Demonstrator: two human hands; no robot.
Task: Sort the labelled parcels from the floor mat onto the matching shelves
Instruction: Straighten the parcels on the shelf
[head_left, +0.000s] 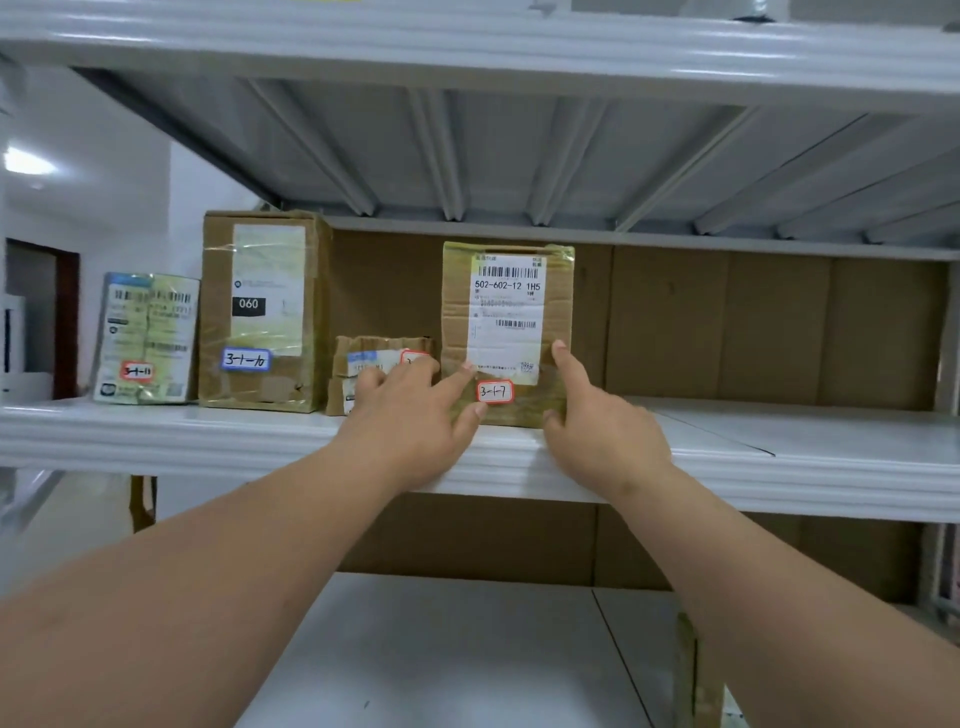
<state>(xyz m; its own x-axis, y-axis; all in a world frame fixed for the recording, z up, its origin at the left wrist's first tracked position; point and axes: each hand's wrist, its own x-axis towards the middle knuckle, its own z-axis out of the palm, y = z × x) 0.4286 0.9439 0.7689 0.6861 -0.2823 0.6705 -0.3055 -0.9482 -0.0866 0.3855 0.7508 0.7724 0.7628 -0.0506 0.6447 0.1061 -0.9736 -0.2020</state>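
**Seating parcel 3-1-7 on the middle shelf**

Head view. The person stands the cardboard parcel upright on the white metal shelf, its front face set just behind the shelf's front lip. The left hand lies against the parcel's lower left front, fingers extended and spread, the index fingertip touching the white shipping label at its lower corner. The right hand meets the lower right edge, index finger straight up along the face and thumb low near the base; neither hand wraps the box, so both appear to press and steady it, not carry it. The red-bordered tag, handwritten 3-1-7, sits between the two hands.

Judged from this pose, the step in hand is the final alignment. It is done well by pushing evenly with both hands, low on the box so that it slides and does not tip, and by keeping the tag facing outward and uncovered.

Left of the parcel, touching or nearly so, lie two small flat cartons, partly hidden by the left hand. Further left stand a tall taped box tagged 3-1-10 and a soft plastic mailer.

The parcel is creased corrugated board under glossy yellowed tape, squarish and worn at the corners. The shelf is smooth painted steel with a rolled front edge; brown cardboard lines its back.
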